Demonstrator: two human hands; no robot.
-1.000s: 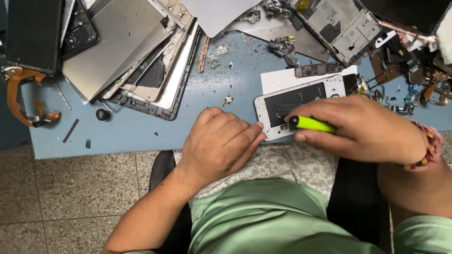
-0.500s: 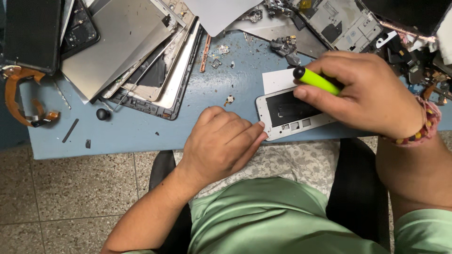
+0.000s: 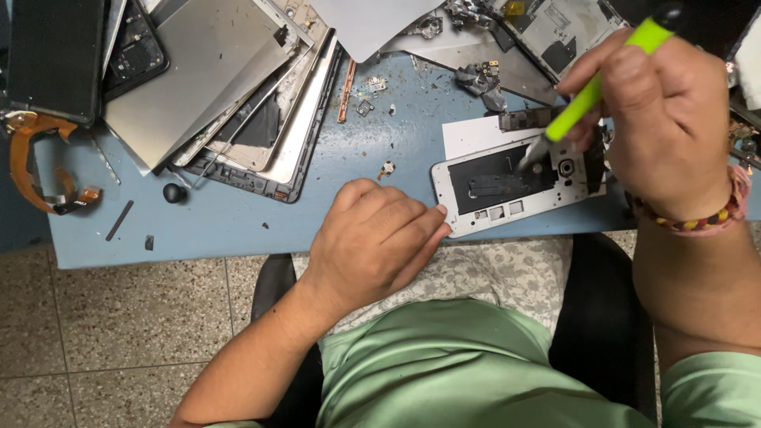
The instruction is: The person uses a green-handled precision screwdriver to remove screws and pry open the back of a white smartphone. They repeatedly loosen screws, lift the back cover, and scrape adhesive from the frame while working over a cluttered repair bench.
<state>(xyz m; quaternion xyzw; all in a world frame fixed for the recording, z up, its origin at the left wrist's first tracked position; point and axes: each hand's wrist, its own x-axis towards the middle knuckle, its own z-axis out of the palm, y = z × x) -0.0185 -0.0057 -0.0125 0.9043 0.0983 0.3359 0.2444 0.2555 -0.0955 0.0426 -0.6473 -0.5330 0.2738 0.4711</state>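
An opened white phone frame (image 3: 507, 208) lies on the blue table (image 3: 238, 230) near its front edge, dark inner parts showing. My left hand (image 3: 372, 246) rests curled on the table, its fingertips pressing the frame's left end. My right hand (image 3: 666, 119) is raised over the frame's right end and grips a bright green screwdriver (image 3: 590, 91). The tool slants down to the left, and its tip sits on the frame's inside. A beaded bracelet (image 3: 697, 218) circles my right wrist.
Stacked tablet shells and metal back plates (image 3: 214, 103) fill the back left. An orange flex cable (image 3: 32, 166) lies at the far left, a small black knob (image 3: 174, 192) near it. Loose circuit parts (image 3: 483, 79) and screws are scattered behind the phone frame.
My right hand has risen and moved back and right with the green screwdriver, turning it from lying flat to slanting tip-down onto the frame. My left hand has stayed put.
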